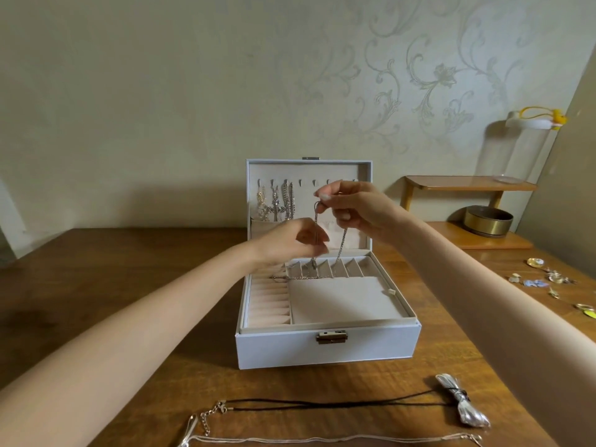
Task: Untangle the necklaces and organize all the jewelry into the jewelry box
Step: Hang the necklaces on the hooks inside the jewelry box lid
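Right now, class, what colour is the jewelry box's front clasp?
The clasp is bronze; head view.

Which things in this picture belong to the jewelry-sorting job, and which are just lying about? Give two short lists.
Belong to the job:
jewelry box
silver chain, pinched by left hand and right hand
necklaces hung in the lid
black cord necklace
thin silver necklace
small loose pieces

Just lying about:
brass bowl
wooden shelf
glass dome
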Available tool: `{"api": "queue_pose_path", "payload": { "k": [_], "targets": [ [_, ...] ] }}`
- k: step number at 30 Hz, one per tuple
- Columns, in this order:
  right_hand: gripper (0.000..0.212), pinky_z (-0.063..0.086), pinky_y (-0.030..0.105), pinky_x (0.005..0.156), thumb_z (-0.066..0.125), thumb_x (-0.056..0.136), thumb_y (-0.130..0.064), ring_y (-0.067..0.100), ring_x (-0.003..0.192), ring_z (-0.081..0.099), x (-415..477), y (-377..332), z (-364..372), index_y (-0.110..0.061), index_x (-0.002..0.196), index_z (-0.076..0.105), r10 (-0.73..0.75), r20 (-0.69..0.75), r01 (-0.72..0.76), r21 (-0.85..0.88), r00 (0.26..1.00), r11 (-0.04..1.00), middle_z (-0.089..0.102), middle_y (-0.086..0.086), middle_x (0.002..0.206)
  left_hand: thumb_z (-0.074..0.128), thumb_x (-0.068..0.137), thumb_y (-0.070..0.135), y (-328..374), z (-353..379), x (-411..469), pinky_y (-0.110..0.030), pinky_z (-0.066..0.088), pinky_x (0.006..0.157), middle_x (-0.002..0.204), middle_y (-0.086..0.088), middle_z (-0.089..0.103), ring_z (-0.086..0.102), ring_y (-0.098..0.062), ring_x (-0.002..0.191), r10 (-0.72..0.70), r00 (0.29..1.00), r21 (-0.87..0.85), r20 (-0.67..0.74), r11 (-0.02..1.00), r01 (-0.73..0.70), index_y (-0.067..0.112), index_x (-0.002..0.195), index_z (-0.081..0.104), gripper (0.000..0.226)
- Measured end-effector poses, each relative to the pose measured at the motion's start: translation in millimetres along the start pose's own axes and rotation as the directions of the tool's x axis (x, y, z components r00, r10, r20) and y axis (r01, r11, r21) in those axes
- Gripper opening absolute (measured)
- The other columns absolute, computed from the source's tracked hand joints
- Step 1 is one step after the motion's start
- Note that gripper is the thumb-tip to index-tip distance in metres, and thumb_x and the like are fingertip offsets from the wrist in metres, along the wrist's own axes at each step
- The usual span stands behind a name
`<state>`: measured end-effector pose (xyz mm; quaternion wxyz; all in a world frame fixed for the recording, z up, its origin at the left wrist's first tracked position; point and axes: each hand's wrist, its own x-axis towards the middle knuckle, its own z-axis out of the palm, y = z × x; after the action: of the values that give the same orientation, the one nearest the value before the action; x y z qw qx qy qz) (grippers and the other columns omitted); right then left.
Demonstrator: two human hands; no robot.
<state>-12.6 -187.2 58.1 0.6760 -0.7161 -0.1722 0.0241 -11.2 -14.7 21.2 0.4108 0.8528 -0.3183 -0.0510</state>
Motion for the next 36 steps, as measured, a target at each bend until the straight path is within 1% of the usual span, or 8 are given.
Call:
{"api": "queue_pose_path", "payload": {
  "k": [4,7,12,15,19,24,32,36],
  "targets": [
    [0.010,0.034,0.014,0.042,0.059,0.089,-0.002,0.007,0.048,0.038,1.7,-0.1,-11.7,-0.010,0.084,0.062,-0.017,-0.156,0.012,-0.033,0.988,0.999,0.061,0.005,0.069,0.050,0.096,0.011,6.9,-11.4,6.5,-0.017,0.052,0.074,0.077,-0.002,0.061,0.063,-0.011,0.074,-0.058,0.986,-0.282,-0.159,0.959,0.011,0.009,0.092,0.059,0.010],
    [0.011,0.039,0.016,0.047,0.057,0.090,0.002,0.010,0.051,0.043,2.0,10.1,-20.7,-0.007,0.088,0.063,0.021,-0.218,-0.053,-0.143,0.976,0.988,0.058,0.008,0.070,0.046,0.098,0.015,9.3,-24.8,14.2,-0.030,0.051,0.081,0.067,0.002,0.060,0.061,-0.015,0.073,-0.095,0.971,-0.400,-0.218,0.917,0.000,0.011,0.085,0.058,0.018],
    [0.020,0.057,0.027,0.074,0.054,0.094,-0.008,0.024,0.080,0.067,9.1,23.0,-15.1,-0.003,0.112,0.060,0.142,-0.021,-0.144,-0.130,0.990,0.981,0.068,0.017,0.093,0.042,0.100,0.017,14.0,-27.5,29.1,-0.027,0.051,0.075,0.069,0.000,0.057,0.058,-0.013,0.069,-0.133,0.967,-0.357,-0.215,0.933,0.049,0.007,0.089,0.061,0.023],
    [0.026,0.053,0.037,0.092,0.053,0.095,-0.021,0.029,0.097,0.068,18.5,24.6,-10.1,-0.005,0.116,0.057,0.139,0.101,-0.133,-0.063,0.985,0.989,0.070,0.016,0.100,0.046,0.098,0.019,13.3,-24.2,38.7,-0.022,0.049,0.068,0.071,-0.001,0.054,0.054,-0.011,0.066,-0.157,0.946,-0.257,-0.284,0.963,0.082,0.005,0.091,0.064,0.024],
    [0.020,0.057,0.029,0.068,0.059,0.092,-0.018,0.018,0.060,0.055,31.9,29.0,-6.3,0.000,0.099,0.065,0.081,-0.058,-0.089,-0.134,0.995,0.987,0.047,0.008,0.065,0.054,0.095,0.016,3.8,-21.4,49.6,-0.018,0.049,0.049,0.063,-0.001,0.056,0.051,-0.011,0.051,-0.207,0.870,-0.262,-0.448,0.961,0.094,0.004,0.085,0.064,0.019],
    [0.018,0.031,0.017,0.040,0.064,0.090,-0.020,0.012,0.050,0.035,49.9,23.4,2.2,-0.006,0.079,0.068,-0.056,-0.297,-0.034,-0.287,0.953,0.957,0.041,0.000,0.057,0.067,0.086,0.021,-12.0,-21.9,69.7,-0.036,0.055,0.062,0.062,-0.004,0.061,0.057,-0.019,0.051,-0.241,0.695,-0.219,-0.678,0.968,0.123,0.016,0.066,0.053,0.025],
    [0.020,0.039,0.026,0.054,0.073,0.075,-0.023,0.016,0.064,0.056,90.3,14.8,11.7,-0.017,0.065,0.057,-0.230,-0.575,-0.081,-0.464,0.785,0.882,0.066,0.003,0.070,0.067,0.080,0.027,-7.9,-29.1,96.0,-0.037,0.055,0.071,0.083,-0.009,0.069,0.066,-0.030,0.079,-0.272,0.501,-0.190,-0.821,0.959,0.209,0.018,0.077,0.053,0.017],
    [0.009,0.044,0.029,0.062,0.060,0.075,-0.016,0.023,0.080,0.064,96.8,19.6,16.7,-0.020,0.067,0.057,-0.236,-0.606,-0.155,-0.521,0.759,0.839,0.070,0.005,0.082,0.060,0.085,0.017,-6.2,-26.1,99.1,-0.030,0.042,0.067,0.093,-0.010,0.066,0.060,-0.029,0.088,-0.229,0.484,-0.106,-0.844,0.957,0.269,0.016,0.082,0.054,0.007]
  ]
}}
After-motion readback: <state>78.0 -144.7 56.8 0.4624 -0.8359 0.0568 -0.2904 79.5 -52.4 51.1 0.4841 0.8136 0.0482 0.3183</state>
